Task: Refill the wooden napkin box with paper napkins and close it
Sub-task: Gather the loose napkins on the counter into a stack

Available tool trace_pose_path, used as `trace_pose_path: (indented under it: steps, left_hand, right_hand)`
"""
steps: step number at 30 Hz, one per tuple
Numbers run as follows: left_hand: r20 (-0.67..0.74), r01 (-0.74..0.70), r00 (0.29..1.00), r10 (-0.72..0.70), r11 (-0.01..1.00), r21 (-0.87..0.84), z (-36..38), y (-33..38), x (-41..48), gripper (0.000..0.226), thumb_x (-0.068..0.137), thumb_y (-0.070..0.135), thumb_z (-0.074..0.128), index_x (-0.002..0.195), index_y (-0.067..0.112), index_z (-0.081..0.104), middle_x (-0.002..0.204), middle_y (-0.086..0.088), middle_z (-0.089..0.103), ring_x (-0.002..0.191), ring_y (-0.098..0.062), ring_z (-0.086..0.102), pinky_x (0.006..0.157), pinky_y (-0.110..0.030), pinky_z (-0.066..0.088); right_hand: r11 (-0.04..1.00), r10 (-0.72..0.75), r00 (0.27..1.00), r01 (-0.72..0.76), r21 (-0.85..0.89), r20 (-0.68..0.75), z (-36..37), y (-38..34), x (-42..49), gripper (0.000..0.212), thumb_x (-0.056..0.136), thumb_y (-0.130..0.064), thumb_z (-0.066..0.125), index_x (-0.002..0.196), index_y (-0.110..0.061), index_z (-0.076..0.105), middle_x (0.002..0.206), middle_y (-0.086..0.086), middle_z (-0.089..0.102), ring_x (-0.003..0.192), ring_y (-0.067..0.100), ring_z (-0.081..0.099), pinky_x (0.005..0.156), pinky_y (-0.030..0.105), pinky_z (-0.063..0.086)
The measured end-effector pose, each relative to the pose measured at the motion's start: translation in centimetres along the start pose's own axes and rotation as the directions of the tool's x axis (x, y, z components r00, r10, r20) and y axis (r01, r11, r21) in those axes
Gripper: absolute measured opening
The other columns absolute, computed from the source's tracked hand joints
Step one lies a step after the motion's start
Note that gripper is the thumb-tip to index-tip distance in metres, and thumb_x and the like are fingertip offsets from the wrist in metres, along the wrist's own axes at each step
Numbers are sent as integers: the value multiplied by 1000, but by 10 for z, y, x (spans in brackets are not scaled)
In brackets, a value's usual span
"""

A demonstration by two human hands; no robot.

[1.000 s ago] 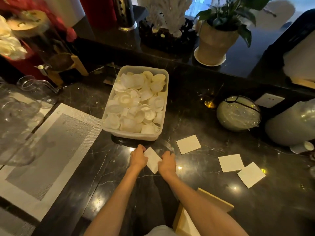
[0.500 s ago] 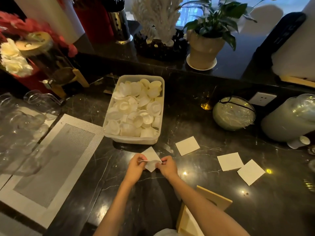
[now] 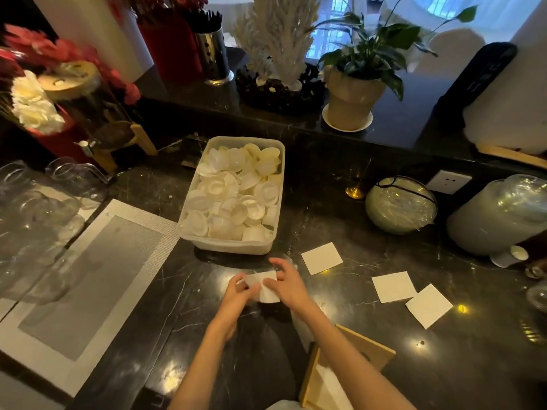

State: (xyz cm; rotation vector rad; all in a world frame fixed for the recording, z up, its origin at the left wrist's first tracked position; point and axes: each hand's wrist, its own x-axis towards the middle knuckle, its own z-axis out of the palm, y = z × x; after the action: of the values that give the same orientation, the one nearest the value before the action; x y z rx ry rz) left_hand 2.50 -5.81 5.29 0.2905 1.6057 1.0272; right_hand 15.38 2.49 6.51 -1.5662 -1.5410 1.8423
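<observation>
Now, key relation: the held napkin [image 3: 268, 287] is pinched between both hands above the counter [image 3: 384, 365], and the wooden napkin box [image 3: 349, 377] lies back toward the person and to the right of it, under the right forearm.
Left hand [image 3: 238, 291]: fingers closed on the napkin's left part, thumb and fingertips gripping the paper.
Right hand [image 3: 285, 287]: thumb and lower fingers hold the napkin's right side; the upper fingers are spread loose above it.
Nearer hand: the right one, since the box sits on its side of the napkin; this is my reading of the layout.
Napkin shape: it looks folded or part-folded, but its long axis cannot be told because the fingers hide much of it.
Box contents: open, with a pale sheet visible inside that looks like napkin paper; how full it is I cannot tell.
Loose napkins: three flat squares on the counter right of the held napkin, one near [image 3: 321, 258], two farther out [image 3: 395, 287] [image 3: 429, 306] touching at a corner.
Plastic tub [image 3: 278, 179]: just beyond the held napkin, filled with small white lid-like pieces.
Stage: refilling is under way; closing is not yet done.
</observation>
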Motion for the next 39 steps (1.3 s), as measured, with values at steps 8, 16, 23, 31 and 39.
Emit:
trace_pose_path:
  steps: [8,16,23,31,39]
  left_hand:
    - [247,73,969,-18,974,-214,52,28,9,32,91,14,66,122,11,62,120,-14,69,114,-28,66,98,-42,53]
    - [-35,69,997,-65,990,124,144,39,59,21,94,10,62,114,12,54,115,-4,61,104,-19,62,69,-24,58]
    - [-237,54,966,101,818,572,176,28,86,31,95,18,59,124,8,54,137,-13,51,128,-31,48,103,-40,43]
    - [-321,97,945,65,880,465,185,16,93,24,89,4,65,111,6,55,136,-15,41,121,-34,50,98,-35,47]
    - [-243,158,962,-125,979,125,175,22,95,54,77,-16,63,111,17,38,125,-12,51,106,-25,56,69,-25,51]
  right_hand:
    - [991,-64,995,55,-123,-76,-102,-50,-15,39,95,-24,64,133,-28,55,122,2,60,112,20,59,70,20,50]
    - [981,162,951,-185,-63,-264,-151,-9,39,20,93,-12,66,111,-16,60,116,9,67,108,25,66,87,40,60]
    - [907,13,936,-160,-390,-352,-141,30,78,26,95,-14,64,119,-7,65,119,12,69,106,26,65,78,26,46]
    - [852,-91,900,-152,-502,-426,-136,48,80,34,94,-14,64,128,-15,59,123,9,63,111,26,59,91,34,50]
    - [914,146,916,-269,-305,-373,-142,36,79,16,88,-1,61,98,-13,65,98,5,65,88,22,58,62,26,42]
